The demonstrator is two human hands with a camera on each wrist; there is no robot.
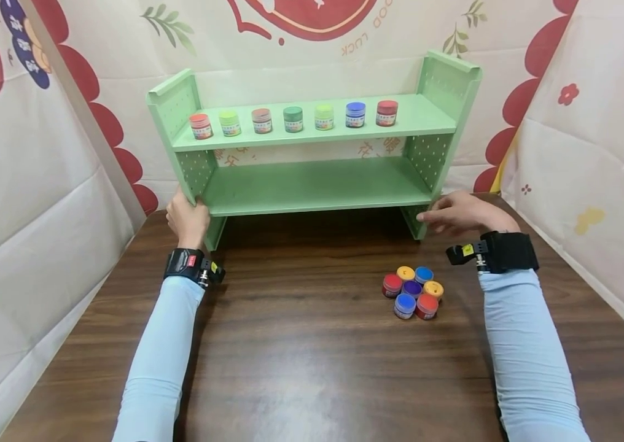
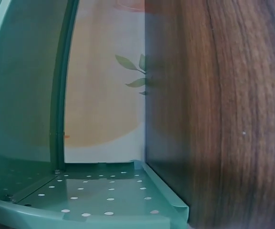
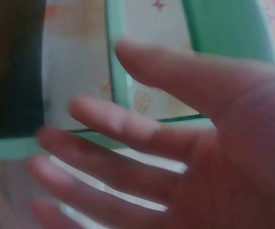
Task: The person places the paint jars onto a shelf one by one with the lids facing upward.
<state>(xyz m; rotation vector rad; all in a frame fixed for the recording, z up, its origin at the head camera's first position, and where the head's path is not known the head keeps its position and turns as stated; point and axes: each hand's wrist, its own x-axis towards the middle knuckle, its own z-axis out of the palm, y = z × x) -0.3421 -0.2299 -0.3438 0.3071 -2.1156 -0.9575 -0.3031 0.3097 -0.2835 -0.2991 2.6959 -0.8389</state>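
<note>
A light green two-tier shelf stands on the table, its side panels dotted with holes. My left hand grips the front edge of its left side panel; the fingers are mostly hidden behind the panel. Beside the right side panel, my right hand holds nothing, and its fingers are spread and blurred in the right wrist view. A row of small paint jars with coloured lids stands on the upper board. Nearest my right hand on the table is a tight cluster of paint jars.
The brown wooden table spreads out in front of the shelf. A printed white cloth hangs behind it, with more cloth along both sides. The lower board sits above the tabletop on the side panels.
</note>
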